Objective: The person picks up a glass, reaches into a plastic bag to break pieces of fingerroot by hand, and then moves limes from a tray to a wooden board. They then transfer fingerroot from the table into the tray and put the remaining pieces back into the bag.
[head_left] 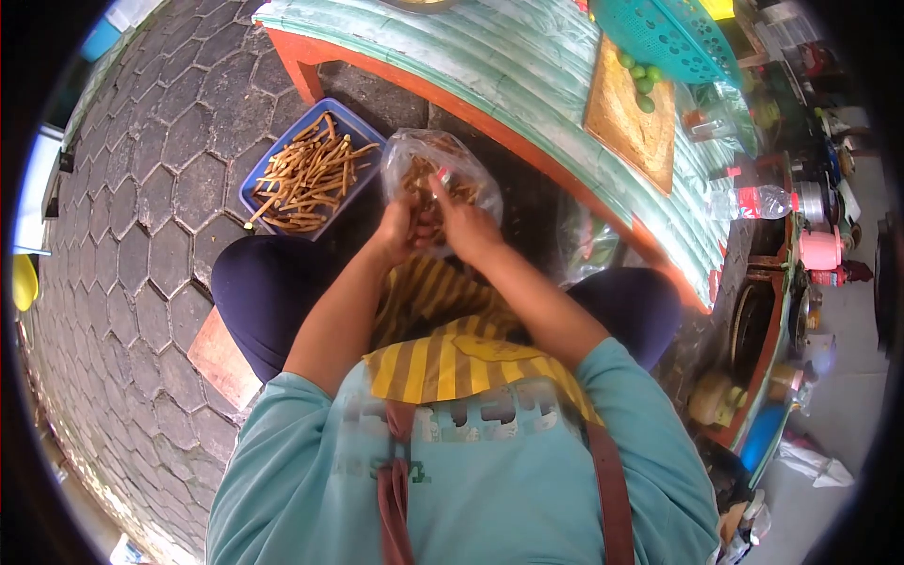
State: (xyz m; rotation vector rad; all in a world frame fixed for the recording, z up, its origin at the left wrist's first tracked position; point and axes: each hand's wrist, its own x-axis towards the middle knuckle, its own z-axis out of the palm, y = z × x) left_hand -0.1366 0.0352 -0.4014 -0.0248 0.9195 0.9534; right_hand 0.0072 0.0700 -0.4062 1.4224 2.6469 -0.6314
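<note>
My left hand (403,228) is closed, fingers curled in, at the near edge of a clear plastic bag (485,174). My right hand (466,226) is beside it over the bag, its index finger stretched forward along a small red-and-white thing (443,175) and the other fingers curled. I cannot tell what either hand grips. Brown pieces like peelings (419,174) lie inside the open bag. Left of the bag, a blue tray (247,196) holds a heap of thin brown root-like sticks (306,174).
A low orange-edged table (452,94) with a green-and-white cover stands ahead. On it are a wooden board (631,127), several green limes (643,85), a teal basket (659,42) and a plastic bottle (753,202). Hexagonal paving (151,217) spreads to the left.
</note>
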